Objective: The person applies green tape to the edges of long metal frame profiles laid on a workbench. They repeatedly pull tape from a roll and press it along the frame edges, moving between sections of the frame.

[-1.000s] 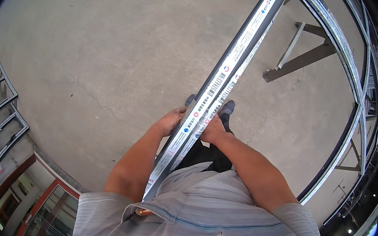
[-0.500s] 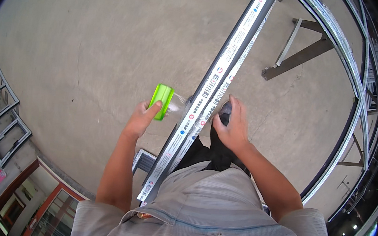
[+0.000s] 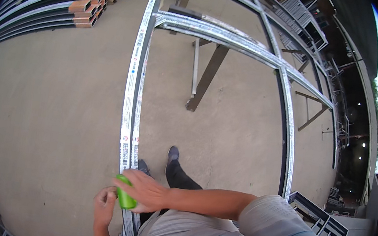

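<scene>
A long metal frame bar (image 3: 132, 82), covered in white printed protective film, runs away from me left of my body. My right hand (image 3: 151, 192) reaches across this bar and is closed round a bright green tape roll (image 3: 125, 195). Just left of the roll is my left hand (image 3: 106, 202), its fingers curled together on the bar's outer side. Whatever its fingertips may pinch is too small to make out. No stretched tape can be made out between the hands at this moment.
The bar belongs to a large frame with a crossbar (image 3: 227, 38) and a far side bar (image 3: 289, 130), propped on a brown stand (image 3: 207, 78). Stacked metal tubes (image 3: 51, 7) lie at the far left. More frames (image 3: 321, 228) stand at the right.
The green tape roll has passed from my left hand to my right. My right hand has crossed to the bar's left side. The view has turned right, and the clear tape strip no longer shows.
</scene>
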Motion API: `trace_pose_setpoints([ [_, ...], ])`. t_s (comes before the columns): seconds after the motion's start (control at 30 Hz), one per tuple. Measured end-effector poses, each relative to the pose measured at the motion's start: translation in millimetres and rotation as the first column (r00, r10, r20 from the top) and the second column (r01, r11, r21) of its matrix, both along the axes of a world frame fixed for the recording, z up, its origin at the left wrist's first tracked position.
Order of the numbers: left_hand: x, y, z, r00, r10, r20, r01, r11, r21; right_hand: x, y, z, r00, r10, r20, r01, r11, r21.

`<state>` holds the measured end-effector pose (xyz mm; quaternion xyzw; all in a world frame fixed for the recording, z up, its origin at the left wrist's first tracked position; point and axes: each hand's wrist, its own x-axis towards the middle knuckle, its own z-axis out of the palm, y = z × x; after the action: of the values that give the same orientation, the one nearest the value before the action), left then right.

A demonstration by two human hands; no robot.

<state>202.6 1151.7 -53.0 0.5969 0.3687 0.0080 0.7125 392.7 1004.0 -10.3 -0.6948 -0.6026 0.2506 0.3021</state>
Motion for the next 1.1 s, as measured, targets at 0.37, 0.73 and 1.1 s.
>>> trace_pose_setpoints([
  [0.37,2.4,-24.7,-173.1,0.975,0.042,-0.216,-0.199,0.594,-0.78,-8.9,-64.4,-116.5,0.985,-0.063,0.161,0.117,0.929,-0.35],
  [0.73,0.8,-34.3,-210.5,0.961,-0.198,-0.194,-0.066,0.516,-0.854,-30.9,-29.3,-168.3,0.995,-0.088,-0.042,0.059,0.882,-0.467],
  [1.1,-57.1,7.0,-144.4,0.928,0.373,0.02,-0.261,0.686,-0.679,13.7,-26.4,-58.7,0.945,-0.323,0.04,0.325,0.943,-0.07],
])
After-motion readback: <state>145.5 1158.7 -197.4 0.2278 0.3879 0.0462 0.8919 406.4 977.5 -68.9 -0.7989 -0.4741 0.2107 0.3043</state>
